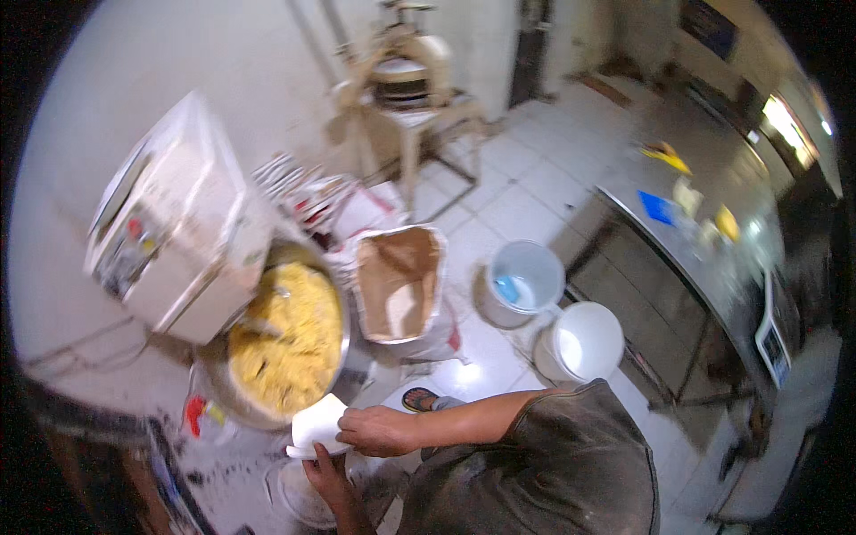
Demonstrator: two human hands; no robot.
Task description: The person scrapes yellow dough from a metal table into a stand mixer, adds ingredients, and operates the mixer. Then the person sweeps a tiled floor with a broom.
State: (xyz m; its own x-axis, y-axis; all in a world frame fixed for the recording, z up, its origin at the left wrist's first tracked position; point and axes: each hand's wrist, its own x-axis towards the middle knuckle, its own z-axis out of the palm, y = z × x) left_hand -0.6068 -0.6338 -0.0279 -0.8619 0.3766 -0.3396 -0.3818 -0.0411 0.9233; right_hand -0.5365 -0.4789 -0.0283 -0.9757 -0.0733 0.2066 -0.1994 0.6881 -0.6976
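Note:
Both hands are on a bright white piece (318, 423) with a rim-like lower edge, perhaps a plastic tub; glare hides its detail. My left hand (326, 474) is closed on its lower edge from below. My right hand (373, 430) is closed on its right side, fingertips against it. It is held at the near rim of a big metal mixing bowl (355, 361) full of lumpy yellow dough (290, 357). The mixer's tool (267, 328) dips into the dough. Below my hands stands a round pale container (308, 499), partly hidden.
The white mixer housing (192, 232) leans over the bowl. An open paper sack (399, 285) stands right of it, near two white buckets (524, 283) (580, 343). A metal table (704, 223) holds yellow and blue items. A machine on a stand (401, 85) is by the wall.

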